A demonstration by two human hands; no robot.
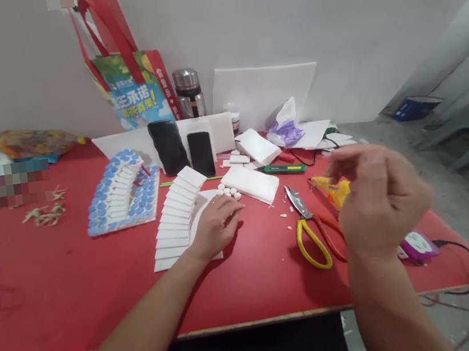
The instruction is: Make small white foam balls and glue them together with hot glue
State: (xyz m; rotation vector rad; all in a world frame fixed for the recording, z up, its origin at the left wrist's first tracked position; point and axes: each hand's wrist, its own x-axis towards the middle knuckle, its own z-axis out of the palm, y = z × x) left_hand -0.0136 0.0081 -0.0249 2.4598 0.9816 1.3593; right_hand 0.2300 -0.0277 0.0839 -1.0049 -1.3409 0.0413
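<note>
My left hand (218, 223) rests at the right side of a curved, stepped white piece (174, 223), its fingers bent together beside small white discs (228, 191); whether it pinches anything is hidden. My right hand (377, 194) is raised at the right, smeared by motion, with its fingers curled near a yellow glue gun (335, 190). What that hand holds, if anything, cannot be made out. Pliers with one yellow and one red handle (313, 246) lie between the hands. White rectangular sheets (251, 183) are stacked behind the discs.
A stepped piece covered with blue discs (120, 193) stands at the left. Behind are two phones (169, 148), a steel flask (189, 92) and a printed bag (137, 90). A green cutter (285, 169) lies near the sheets; a purple device (419, 246) is at the right edge.
</note>
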